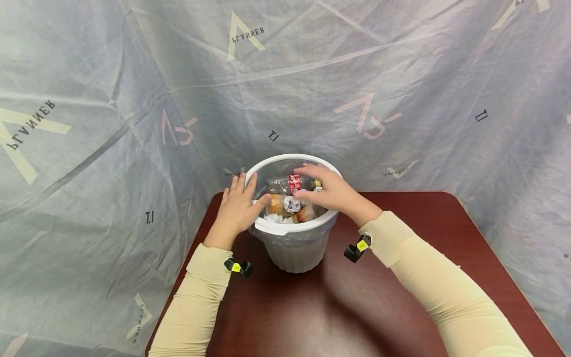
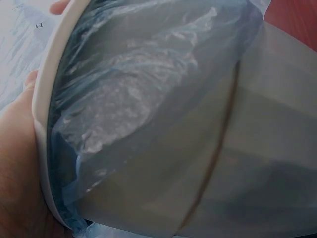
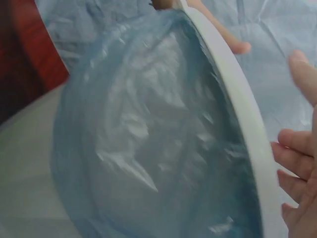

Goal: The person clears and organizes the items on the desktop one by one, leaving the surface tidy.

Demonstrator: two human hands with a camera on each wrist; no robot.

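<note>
A grey trash bin (image 1: 294, 255) with a white rim (image 1: 292, 227) stands on the table, its translucent bag (image 2: 133, 94) folded over the outside. Inside lie a clear plastic bottle (image 1: 280, 185) with a red label, crumpled paper balls (image 1: 292, 204), something with an orange label (image 1: 275, 203) and a red-and-yellow piece that looks like fruit (image 1: 306, 213). At the left side of the rim is my left hand (image 1: 238, 206), fingers spread and thumb toward the opening. My right hand (image 1: 327, 188) hovers over the right part of the opening with loosely bent fingers and nothing in them.
The dark red table (image 1: 401, 277) extends to the right of the bin and toward me. Behind it and at both sides hangs a grey printed sheet (image 1: 294, 114), close to the table's far edge. A black wrist strap (image 1: 357, 249) sits on each sleeve.
</note>
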